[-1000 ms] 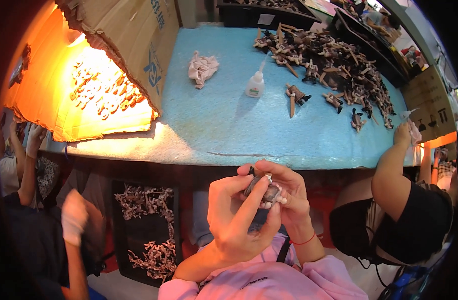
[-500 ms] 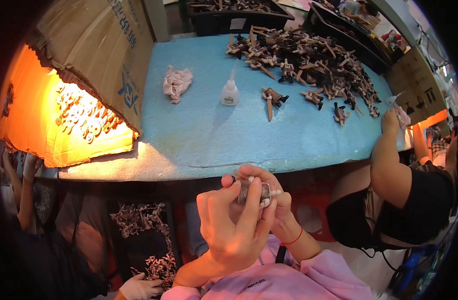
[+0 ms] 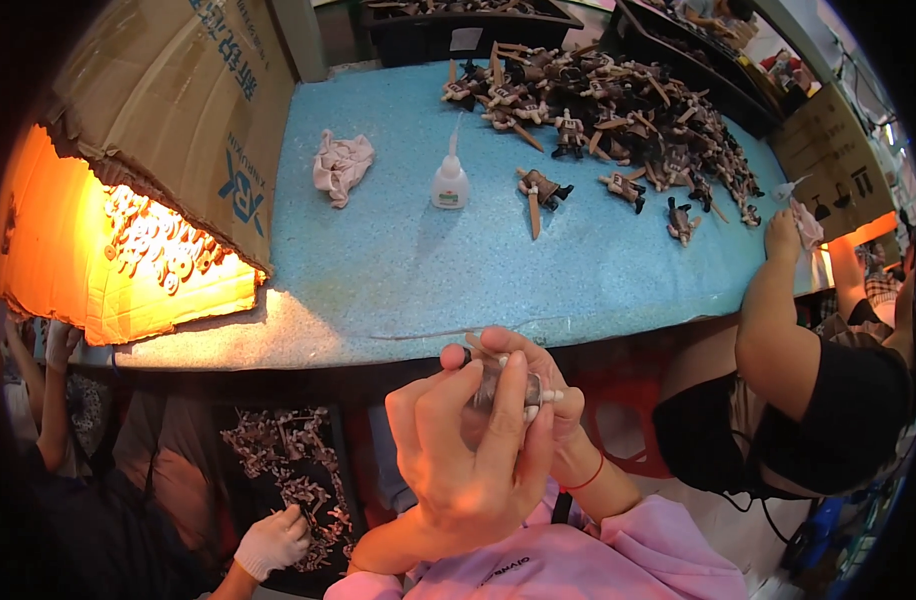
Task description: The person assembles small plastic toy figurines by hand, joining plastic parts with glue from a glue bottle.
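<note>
In front of my pink top, just below the table's near edge, my two hands meet around a small toy figurine. My left hand is closed over it from the near side, its fingers pressed along the grey-brown body. From the right, my right hand, red string at its wrist, grips the same figurine. A white limb-like piece pokes out at the right between the fingers; most of the figurine is covered. Finished-looking figurines of the same colours lie on the blue table, the nearest single figurine having a brown blade-like part.
A clear dropper bottle and a crumpled pink cloth stand on the blue tabletop. A figurine heap fills the far right. Left is a lit cardboard box. Co-workers sit both sides; a gloved hand reaches over a parts tray.
The co-worker's gloved hand at lower left has lifted and shifted up over the tray, and the parts there lie more spread out. My hands keep nearly the same hold on the figurine.
</note>
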{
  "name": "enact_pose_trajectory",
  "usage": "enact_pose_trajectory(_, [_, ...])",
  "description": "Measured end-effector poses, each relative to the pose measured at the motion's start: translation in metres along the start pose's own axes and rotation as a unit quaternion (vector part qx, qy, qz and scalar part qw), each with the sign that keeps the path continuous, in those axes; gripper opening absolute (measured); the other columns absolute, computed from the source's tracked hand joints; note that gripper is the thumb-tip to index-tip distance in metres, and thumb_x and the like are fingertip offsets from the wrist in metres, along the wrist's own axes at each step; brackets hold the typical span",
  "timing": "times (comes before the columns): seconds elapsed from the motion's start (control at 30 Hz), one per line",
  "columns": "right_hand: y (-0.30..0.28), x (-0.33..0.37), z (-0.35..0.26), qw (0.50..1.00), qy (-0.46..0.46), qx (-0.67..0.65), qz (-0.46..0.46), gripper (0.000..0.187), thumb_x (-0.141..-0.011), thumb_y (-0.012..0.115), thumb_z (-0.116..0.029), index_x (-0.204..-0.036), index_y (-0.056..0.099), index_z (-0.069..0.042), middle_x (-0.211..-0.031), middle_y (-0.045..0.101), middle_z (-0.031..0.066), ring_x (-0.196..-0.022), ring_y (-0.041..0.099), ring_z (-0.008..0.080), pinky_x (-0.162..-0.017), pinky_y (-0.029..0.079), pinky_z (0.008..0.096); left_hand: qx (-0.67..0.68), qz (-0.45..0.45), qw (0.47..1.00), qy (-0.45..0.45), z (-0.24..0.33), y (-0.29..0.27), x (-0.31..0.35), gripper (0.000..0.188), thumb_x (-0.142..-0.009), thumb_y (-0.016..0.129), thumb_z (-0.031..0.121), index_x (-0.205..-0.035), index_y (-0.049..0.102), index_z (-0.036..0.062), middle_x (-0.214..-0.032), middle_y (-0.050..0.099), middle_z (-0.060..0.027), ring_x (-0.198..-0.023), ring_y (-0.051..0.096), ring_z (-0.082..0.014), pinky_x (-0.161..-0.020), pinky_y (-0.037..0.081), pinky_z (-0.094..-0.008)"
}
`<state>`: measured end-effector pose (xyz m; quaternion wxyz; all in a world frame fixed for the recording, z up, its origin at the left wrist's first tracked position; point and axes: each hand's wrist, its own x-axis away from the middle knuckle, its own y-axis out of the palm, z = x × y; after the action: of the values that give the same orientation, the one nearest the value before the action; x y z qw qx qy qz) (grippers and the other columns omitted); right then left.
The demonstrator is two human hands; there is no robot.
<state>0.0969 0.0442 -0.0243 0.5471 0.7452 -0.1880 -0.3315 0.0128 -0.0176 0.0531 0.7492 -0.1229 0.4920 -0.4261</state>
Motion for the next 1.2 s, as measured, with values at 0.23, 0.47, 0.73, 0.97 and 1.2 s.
enact_pose_trajectory(0.23, [-0.002,0.002,-0.007,0.996,-0.022,0.085,-0.013,0.057,-0.079,0.063,-0.013,-0.128,0.037,0.003,-0.13,0.035,0.0274,-0.118,0.043,0.0337,-0.099,0.037,0.0464,0.063,-0.019,0.998,-0.026,-0.002,0.004,0.006,0.039,-0.065,0.063,0.0,-0.103,0.062,-0.0018,-0.096,0.044,-0.0178,-0.086,0.047,-0.0274,-0.071,0.043,-0.0332])
enact_pose_trajectory(0.47, [0.007,0.002,-0.012,0.985,-0.029,0.167,-0.014,0.054,-0.082,0.06,-0.015,-0.126,0.037,0.006,-0.129,0.037,0.0269,-0.115,0.045,0.0324,-0.097,0.04,0.0423,0.097,-0.012,0.995,-0.029,-0.004,0.003,0.008,0.044,-0.066,0.061,-0.003,-0.11,0.056,-0.0063,-0.099,0.045,-0.0166,-0.089,0.047,-0.0273,-0.075,0.042,-0.0329])
enact_pose_trajectory(0.73, [0.013,0.001,-0.017,0.975,-0.039,0.218,-0.02,0.053,-0.084,0.058,-0.017,-0.126,0.037,0.008,-0.128,0.039,0.0258,-0.116,0.045,0.0311,-0.097,0.038,0.0403,0.127,-0.001,0.992,-0.003,-0.008,0.007,0.01,0.046,-0.069,0.061,0.0,-0.114,0.053,-0.0075,-0.1,0.046,-0.0168,-0.09,0.047,-0.0266,-0.078,0.042,-0.0328])
enact_pose_trajectory(0.97, [0.017,0.006,-0.02,0.962,-0.027,0.271,0.0,0.05,-0.086,0.056,-0.018,-0.126,0.038,0.007,-0.124,0.047,0.0135,-0.114,0.045,0.0198,-0.098,0.036,0.0325,0.146,0.0,0.986,-0.082,-0.003,0.008,0.019,0.042,-0.077,0.058,0.006,-0.116,0.051,-0.0082,-0.099,0.045,-0.015,-0.088,0.048,-0.0245,-0.077,0.041,-0.0324])
enact_pose_trajectory(1.2, [0.021,0.015,-0.015,0.958,-0.051,0.282,-0.014,0.044,-0.087,0.054,-0.013,-0.127,0.04,0.001,-0.12,0.049,0.0082,-0.11,0.048,0.0154,-0.095,0.039,0.0285,0.148,0.024,0.987,-0.049,0.015,0.004,0.017,0.039,-0.085,0.058,0.013,-0.12,0.05,-0.0027,-0.096,0.046,-0.0124,-0.08,0.055,-0.0221,-0.068,0.046,-0.0293])
